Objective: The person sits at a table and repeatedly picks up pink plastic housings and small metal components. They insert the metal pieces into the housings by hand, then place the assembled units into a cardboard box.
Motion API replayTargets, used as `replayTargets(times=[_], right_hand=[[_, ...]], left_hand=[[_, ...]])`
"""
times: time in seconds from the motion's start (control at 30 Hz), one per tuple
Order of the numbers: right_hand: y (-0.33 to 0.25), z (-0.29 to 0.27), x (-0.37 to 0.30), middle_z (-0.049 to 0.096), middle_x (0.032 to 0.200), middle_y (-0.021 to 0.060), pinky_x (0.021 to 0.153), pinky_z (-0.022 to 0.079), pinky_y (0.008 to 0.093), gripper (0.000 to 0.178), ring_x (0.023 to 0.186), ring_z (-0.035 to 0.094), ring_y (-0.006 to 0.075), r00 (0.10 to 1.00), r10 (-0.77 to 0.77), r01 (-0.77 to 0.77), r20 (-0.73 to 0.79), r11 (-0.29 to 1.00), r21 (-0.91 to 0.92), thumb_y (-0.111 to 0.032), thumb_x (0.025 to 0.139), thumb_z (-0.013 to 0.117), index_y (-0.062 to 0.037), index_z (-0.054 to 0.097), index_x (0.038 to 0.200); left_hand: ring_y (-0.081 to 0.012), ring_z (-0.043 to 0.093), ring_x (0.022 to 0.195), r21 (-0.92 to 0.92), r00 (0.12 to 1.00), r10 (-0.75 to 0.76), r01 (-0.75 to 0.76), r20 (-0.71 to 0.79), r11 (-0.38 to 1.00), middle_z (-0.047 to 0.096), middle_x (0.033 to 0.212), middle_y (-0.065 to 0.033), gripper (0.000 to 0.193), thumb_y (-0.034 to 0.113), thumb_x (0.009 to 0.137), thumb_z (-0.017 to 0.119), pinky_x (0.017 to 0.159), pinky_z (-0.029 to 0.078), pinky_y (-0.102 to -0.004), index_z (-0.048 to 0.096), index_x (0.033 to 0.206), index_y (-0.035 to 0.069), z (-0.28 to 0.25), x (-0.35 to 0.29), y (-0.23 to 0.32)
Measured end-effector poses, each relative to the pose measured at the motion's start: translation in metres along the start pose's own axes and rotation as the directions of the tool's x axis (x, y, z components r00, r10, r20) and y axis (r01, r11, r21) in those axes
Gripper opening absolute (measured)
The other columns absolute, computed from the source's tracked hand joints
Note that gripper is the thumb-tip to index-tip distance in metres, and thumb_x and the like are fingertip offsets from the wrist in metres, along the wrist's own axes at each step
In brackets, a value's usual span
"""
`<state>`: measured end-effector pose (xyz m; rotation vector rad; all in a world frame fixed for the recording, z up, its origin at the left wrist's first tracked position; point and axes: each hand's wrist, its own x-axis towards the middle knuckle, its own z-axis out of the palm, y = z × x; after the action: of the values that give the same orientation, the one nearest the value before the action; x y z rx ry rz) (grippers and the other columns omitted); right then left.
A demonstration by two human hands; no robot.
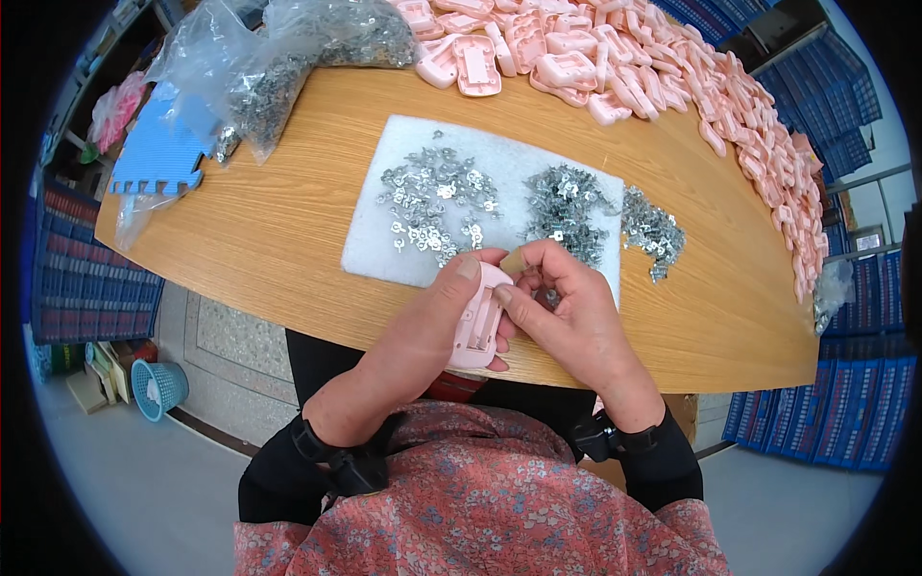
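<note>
My left hand (423, 305) grips a pale pink plastic casing (475, 322) with a long recessed compartment, its thumb along the casing's upper left edge. Against the upper right edge rests the thumb of my right hand (567, 302), whose fingers are curled in. Metal glints from small pieces (550, 297) within those curled fingers; how many there are is hidden. Tan tape (515, 262) wraps one right fingertip. Just beyond both hands lies a white foam sheet (370, 240) bearing a loose spread of small metal plates (437, 197) and a denser heap of metal springs or clips (567, 216).
More metal pieces (653, 233) lie off the sheet's right edge on the wooden table (730, 317). Many pink casings (615, 58) pile along the far and right sides. Clear bags of metal parts (279, 86) and a blue foam mat (158, 149) occupy the far left.
</note>
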<state>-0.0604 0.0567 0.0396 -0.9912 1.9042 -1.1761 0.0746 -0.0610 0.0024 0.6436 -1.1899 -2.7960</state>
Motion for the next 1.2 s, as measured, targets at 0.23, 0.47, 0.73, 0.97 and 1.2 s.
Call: replayTargets(times=[0.23,0.47,0.73,0.97,1.2], right_hand=[[0.011,0.000,0.002,0.062,0.092,0.0007,0.074,0.046,0.0222,0.016,0.083,0.056,0.0051,1.000,0.029,-0.030,0.012,0.989,0.147,-0.008,0.095,0.063,-0.0020,0.057,0.109],[0.012,0.000,0.003,0.065,0.093,0.0049,0.073,0.049,0.0242,0.021,0.083,0.059,0.0070,0.999,0.033,-0.037,0.029,0.983,0.178,-0.009,0.094,0.062,0.0008,0.057,0.112],[0.007,-0.002,0.002,0.062,0.091,0.0037,0.075,0.049,0.0232,0.021,0.083,0.059,0.0068,0.993,0.101,-0.111,0.061,0.971,0.211,-0.008,0.093,0.063,0.0004,0.058,0.112],[0.011,0.000,0.002,0.062,0.092,0.0032,0.075,0.048,0.0227,0.020,0.083,0.058,0.0067,0.995,0.087,-0.096,0.044,0.959,0.268,-0.007,0.093,0.063,0.0003,0.057,0.111],[0.018,-0.007,0.005,0.061,0.091,0.0009,0.072,0.047,0.0218,0.020,0.080,0.056,0.0045,0.977,0.170,-0.207,0.126,0.894,0.397,-0.007,0.092,0.063,-0.0013,0.055,0.111]], left_hand=[[-0.0172,0.065,0.084,0.007,0.999,0.046,-0.046,0.015,0.999,0.062,0.096,-0.0087,0.061,0.053,0.104,0.033,0.069,0.060,-0.0367,0.034,0.145,0.007,-0.006,0.001,-0.001],[-0.0168,0.064,0.083,0.048,0.999,0.048,-0.048,0.008,0.998,0.061,0.094,-0.0089,0.064,0.055,0.103,0.036,0.070,0.059,-0.0360,0.034,0.145,0.007,-0.004,0.001,-0.002],[-0.0153,0.062,0.082,0.191,0.999,0.036,-0.032,-0.018,0.981,0.060,0.093,-0.0073,0.065,0.057,0.103,0.033,0.068,0.058,-0.0343,0.034,0.145,0.007,0.005,-0.003,0.003],[-0.0189,0.066,0.080,0.027,1.000,-0.019,0.019,0.007,0.999,0.063,0.091,-0.0102,0.062,0.054,0.104,0.032,0.069,0.059,-0.0359,0.034,0.145,0.007,-0.004,0.003,-0.001],[-0.0239,0.068,0.076,-0.020,0.998,-0.055,0.055,0.023,0.998,0.066,0.090,-0.0152,0.055,0.047,0.107,0.024,0.069,0.058,-0.0355,0.037,0.143,0.007,-0.001,0.000,0.006]])
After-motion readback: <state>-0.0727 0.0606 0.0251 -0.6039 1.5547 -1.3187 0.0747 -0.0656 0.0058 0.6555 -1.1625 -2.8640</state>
